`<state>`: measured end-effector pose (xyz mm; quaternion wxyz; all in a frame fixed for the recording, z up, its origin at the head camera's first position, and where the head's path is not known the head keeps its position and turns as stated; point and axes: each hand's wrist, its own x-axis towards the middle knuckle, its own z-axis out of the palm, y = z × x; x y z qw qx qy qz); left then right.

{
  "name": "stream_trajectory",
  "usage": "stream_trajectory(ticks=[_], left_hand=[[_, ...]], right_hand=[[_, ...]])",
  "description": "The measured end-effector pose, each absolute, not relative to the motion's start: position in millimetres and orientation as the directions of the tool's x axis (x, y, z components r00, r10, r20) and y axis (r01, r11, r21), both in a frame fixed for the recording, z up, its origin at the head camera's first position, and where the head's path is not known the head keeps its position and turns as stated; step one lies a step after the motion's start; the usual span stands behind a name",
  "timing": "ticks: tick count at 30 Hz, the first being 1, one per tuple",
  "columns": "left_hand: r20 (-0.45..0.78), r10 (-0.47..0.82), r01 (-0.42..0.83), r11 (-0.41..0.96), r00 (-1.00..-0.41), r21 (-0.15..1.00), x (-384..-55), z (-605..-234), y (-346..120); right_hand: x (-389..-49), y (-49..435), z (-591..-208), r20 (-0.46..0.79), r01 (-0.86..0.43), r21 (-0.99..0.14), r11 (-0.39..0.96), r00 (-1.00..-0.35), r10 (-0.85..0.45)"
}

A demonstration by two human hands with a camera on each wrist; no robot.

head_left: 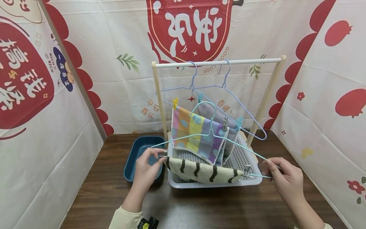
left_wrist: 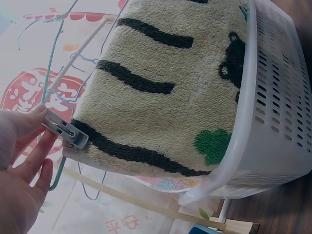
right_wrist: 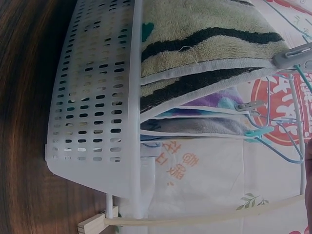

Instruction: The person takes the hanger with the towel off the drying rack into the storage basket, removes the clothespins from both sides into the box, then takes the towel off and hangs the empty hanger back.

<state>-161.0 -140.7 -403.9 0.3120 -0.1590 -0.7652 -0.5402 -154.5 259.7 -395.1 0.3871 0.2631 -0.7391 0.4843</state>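
Note:
A cream towel with black stripes hangs from a mint-green hanger over the front of the white basket. My left hand pinches the silver clothespin at the towel's left end, between thumb and fingers. At the other end, a second silver clothespin clamps the towel to the hanger's lower bar. My right hand grips the hanger's right corner; the right wrist view shows only a sliver of it. In the left wrist view, a green patch and a dark figure show on the towel.
Behind stands a rack with a white rod, bearing blue hangers. A colourful checked towel and a grey towel hang there above the perforated basket. A dark blue tub sits left of the basket on the wooden table.

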Motion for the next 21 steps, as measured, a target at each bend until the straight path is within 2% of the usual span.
stream_trajectory(ticks=[8, 16, 21], left_hand=[[0.58, -0.195, 0.516, 0.296, -0.791, 0.804, -160.2, -401.5, -138.8], [0.614, -0.247, 0.568, 0.236, -0.75, 0.789, -158.7, -397.4, -139.9], [0.595, -0.298, 0.576, 0.16, -0.746, 0.802, -158.0, -393.8, -140.6]], right_hand=[[-153.5, 259.2, -395.0, 0.82, -0.758, -0.523, 0.39, -0.573, -0.015], [-152.2, 257.3, -394.7, 0.81, -0.753, -0.548, 0.365, -0.587, 0.006], [-152.6, 256.9, -394.2, 0.805, -0.751, -0.561, 0.349, -0.593, 0.019]])
